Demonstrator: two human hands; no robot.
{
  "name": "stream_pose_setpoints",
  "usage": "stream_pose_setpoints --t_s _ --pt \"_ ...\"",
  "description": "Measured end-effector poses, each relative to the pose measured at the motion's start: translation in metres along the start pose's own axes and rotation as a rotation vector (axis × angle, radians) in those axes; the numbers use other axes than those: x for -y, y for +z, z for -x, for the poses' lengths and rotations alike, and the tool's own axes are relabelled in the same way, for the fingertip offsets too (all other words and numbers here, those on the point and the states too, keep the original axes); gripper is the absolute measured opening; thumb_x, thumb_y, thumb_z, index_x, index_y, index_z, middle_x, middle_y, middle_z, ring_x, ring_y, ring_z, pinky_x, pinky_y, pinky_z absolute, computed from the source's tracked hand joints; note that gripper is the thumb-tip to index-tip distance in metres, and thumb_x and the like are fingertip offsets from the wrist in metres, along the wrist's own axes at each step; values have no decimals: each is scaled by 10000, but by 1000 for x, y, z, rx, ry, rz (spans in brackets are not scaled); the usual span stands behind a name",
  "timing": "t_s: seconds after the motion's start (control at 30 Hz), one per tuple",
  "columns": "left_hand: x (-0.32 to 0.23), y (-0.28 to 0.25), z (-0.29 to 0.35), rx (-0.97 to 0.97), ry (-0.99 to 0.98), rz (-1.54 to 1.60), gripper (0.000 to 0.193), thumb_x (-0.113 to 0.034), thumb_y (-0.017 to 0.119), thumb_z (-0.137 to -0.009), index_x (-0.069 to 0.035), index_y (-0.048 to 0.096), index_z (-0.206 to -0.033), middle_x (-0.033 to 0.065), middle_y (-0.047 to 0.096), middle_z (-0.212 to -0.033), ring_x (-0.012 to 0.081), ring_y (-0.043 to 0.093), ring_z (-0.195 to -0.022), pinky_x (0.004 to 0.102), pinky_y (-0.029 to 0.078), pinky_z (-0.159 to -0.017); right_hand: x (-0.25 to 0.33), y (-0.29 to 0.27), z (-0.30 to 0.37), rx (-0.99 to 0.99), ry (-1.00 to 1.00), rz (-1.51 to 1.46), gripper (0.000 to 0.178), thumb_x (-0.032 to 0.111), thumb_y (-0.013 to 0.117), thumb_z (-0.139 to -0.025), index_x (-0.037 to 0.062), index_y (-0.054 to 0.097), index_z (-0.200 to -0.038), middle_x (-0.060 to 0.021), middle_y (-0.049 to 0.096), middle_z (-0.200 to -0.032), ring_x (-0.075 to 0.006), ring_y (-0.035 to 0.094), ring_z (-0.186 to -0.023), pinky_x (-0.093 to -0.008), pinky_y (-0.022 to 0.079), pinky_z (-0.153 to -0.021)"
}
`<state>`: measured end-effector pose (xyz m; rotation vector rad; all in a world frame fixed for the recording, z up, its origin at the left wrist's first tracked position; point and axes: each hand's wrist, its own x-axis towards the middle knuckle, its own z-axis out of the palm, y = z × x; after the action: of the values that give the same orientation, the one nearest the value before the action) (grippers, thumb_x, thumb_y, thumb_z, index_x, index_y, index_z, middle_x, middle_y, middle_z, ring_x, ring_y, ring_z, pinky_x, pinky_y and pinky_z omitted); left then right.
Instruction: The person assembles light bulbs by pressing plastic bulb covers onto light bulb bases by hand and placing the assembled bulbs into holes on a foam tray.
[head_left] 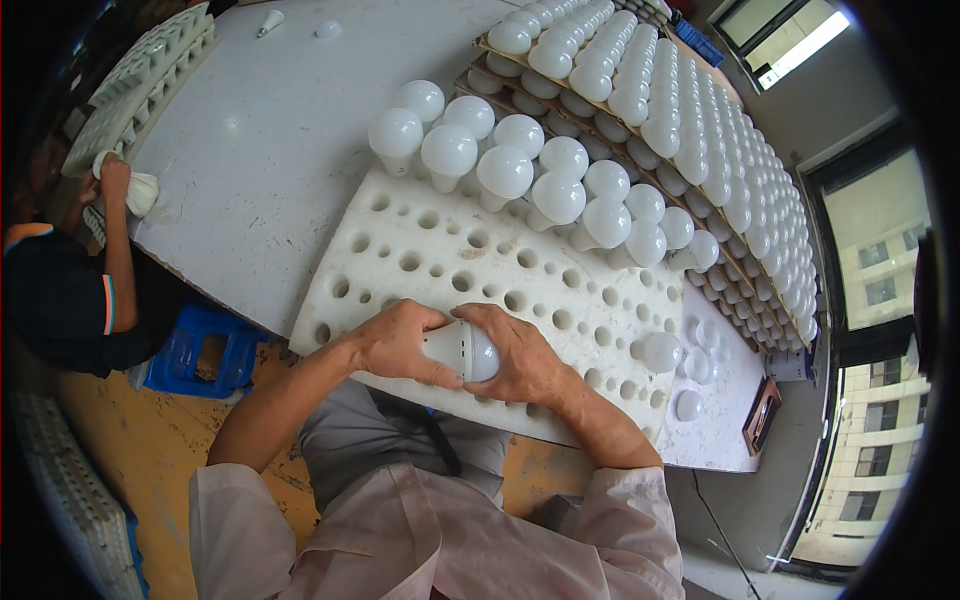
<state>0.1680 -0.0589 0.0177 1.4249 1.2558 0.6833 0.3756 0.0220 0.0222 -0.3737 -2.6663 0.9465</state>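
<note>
Between my two hands is a white light bulb (pixel 447 347), held sideways over the near edge of a foam tray. My left hand (pixel 400 343) is closed round its vented body. On the other side, my right hand (pixel 518 352) wraps the rounded cover end, thumb and fingers curled over it. The white foam tray (pixel 390 235) has rows of large and small holes. Finished-looking round bulbs (pixel 505 172) stand upright in its far rows. One more bulb (pixel 661 352) lies tilted on the tray to the right of my hands.
Stacked boards of bulbs (pixel 640 105) rise at the far right. Loose domed covers (pixel 688 404) lie on the table right of the tray. Another person's hand (pixel 115 180) holds a white cloth-like item (pixel 143 193) at the left, near foam trays (pixel 130 85). A blue crate (pixel 205 352) sits below.
</note>
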Motion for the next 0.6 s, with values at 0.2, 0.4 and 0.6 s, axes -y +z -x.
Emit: stream_pose_setpoints --t_s 0.2,0.4,0.6 --pt "2 4 -3 -19 67 -2 602 -416 847 -603 55 673 -934 132 694 -834 186 659 -765 298 512 -725 2 8 -6 -199 -219 -2 749 137 836 -589 20 480 -1237 -146 540 -1169 -329 559 -1046 -394 500 -849" --pt "10 1 -8 76 97 -56 632 -459 871 -600 72 661 -868 109 670 -749 160 655 -748 289 511 -655 -3 26 -11 -361 -425 -86 499 58 787 -567 43 611 -1033 -102 590 -1010 -282 591 -884 -371 511 -763" --pt "-2 0 -10 137 -10 63 590 -439 839 -669 77 652 -885 118 661 -712 153 652 -618 260 505 -536 -6 20 -9 -354 -350 -103 429 29 753 -564 51 598 -964 -96 591 -959 -247 592 -838 -348 492 -723"
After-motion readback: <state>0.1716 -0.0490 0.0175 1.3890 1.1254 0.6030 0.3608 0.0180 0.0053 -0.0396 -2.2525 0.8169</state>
